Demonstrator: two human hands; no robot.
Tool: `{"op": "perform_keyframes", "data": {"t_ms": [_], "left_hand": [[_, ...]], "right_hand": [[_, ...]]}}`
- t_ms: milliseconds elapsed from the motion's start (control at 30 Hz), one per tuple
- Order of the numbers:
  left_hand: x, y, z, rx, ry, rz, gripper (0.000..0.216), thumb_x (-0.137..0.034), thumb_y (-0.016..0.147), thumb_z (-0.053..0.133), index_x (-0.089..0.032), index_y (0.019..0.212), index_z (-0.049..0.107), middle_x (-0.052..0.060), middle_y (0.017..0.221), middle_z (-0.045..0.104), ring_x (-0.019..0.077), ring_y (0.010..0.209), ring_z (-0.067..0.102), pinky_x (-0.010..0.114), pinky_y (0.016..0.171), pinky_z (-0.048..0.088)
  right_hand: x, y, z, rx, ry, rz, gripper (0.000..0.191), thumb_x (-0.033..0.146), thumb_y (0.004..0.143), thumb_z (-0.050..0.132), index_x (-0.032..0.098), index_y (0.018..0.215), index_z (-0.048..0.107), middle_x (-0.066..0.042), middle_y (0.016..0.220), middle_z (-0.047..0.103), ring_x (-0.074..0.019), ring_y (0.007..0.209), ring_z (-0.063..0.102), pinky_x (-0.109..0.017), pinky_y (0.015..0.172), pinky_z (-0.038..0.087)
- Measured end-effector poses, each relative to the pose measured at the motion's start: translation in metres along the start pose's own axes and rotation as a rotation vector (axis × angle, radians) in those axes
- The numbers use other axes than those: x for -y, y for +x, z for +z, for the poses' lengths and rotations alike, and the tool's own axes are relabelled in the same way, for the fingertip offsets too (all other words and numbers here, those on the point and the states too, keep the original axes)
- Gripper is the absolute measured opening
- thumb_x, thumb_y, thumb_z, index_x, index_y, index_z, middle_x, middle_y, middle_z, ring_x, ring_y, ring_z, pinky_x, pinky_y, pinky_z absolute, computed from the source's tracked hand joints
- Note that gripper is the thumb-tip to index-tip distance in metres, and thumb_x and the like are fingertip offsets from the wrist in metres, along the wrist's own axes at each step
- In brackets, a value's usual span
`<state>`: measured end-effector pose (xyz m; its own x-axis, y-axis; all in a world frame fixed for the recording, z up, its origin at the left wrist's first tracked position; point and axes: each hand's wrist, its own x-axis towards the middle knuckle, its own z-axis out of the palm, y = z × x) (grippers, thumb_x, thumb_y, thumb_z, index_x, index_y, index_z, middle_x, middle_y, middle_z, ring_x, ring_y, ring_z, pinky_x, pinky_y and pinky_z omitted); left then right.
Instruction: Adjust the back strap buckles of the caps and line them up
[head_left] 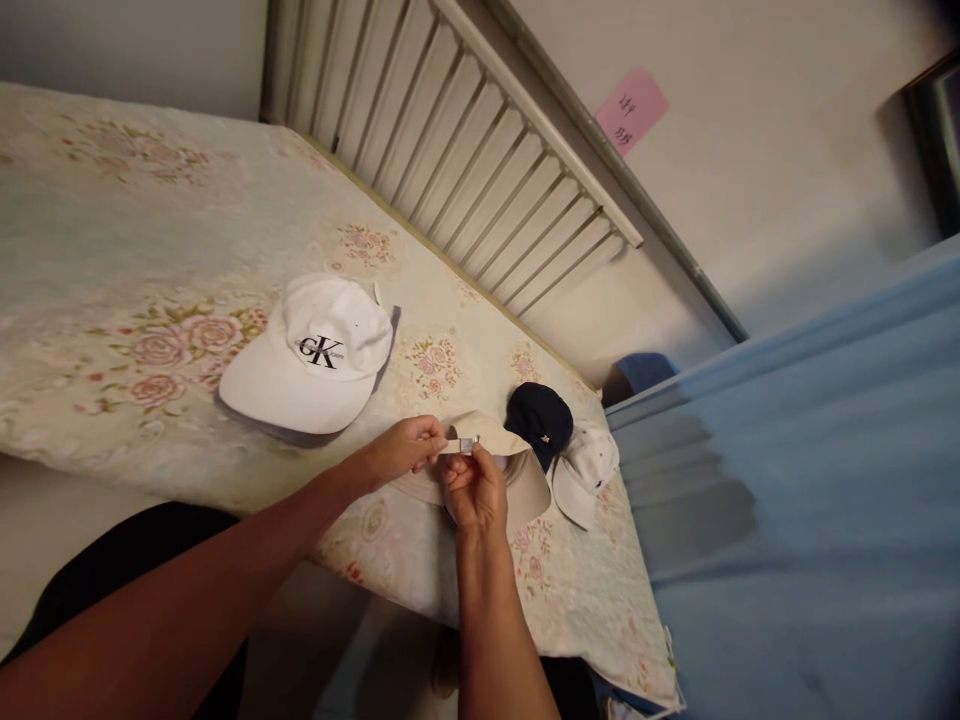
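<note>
A beige cap [517, 470] lies near the front edge of the bed. My left hand [409, 448] pinches the cap's back strap from the left. My right hand [474, 490] pinches the same strap at its small metal buckle [466, 443]. Both hands are closed on the strap. A navy cap [540, 420] and a white cap [586, 472] lie just right of the beige one, overlapping it. A white cap with a black "CK" logo [311, 355] sits apart to the left, stacked on a grey cap whose brim edge shows beneath it.
The floral bedspread [112, 250] covers the bed. A slatted white headboard [480, 150] leans at the far side. A blue curtain or sheet [810, 480] fills the right. A pink note [630, 108] is stuck on the wall.
</note>
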<state>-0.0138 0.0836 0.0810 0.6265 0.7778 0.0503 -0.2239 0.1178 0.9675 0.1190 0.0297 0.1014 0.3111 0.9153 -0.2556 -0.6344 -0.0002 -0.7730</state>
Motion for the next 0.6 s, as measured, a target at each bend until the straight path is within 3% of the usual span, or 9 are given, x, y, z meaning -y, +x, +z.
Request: {"op": "perform_keyframes", "data": {"t_ms": [233,600], "left_hand": [[-0.004,-0.0013,0.0009,-0.02,-0.009,-0.003,0.018,-0.035,0.077,0.055,-0.018,0.076,0.049,-0.006,0.06,0.049,0.0074,0.05,0.04,0.021,0.05,0.029],[-0.001,0.0,0.0024,-0.027,0.016,-0.003,0.017,-0.034,0.077,0.055,-0.017,0.079,0.052,-0.006,0.061,0.05,0.0072,0.05,0.039,0.021,0.05,0.029]], "right_hand": [[0.0029,0.0021,-0.0028,-0.025,-0.006,0.013,0.009,0.011,0.066,0.068,0.013,0.071,0.061,0.0,0.06,0.066,-0.0084,0.051,0.059,-0.019,0.05,0.049],[0.0042,-0.0018,0.0016,0.021,0.03,0.059,0.007,0.008,0.065,0.067,0.013,0.067,0.063,0.0,0.061,0.065,-0.0075,0.051,0.054,-0.019,0.05,0.048]]}}
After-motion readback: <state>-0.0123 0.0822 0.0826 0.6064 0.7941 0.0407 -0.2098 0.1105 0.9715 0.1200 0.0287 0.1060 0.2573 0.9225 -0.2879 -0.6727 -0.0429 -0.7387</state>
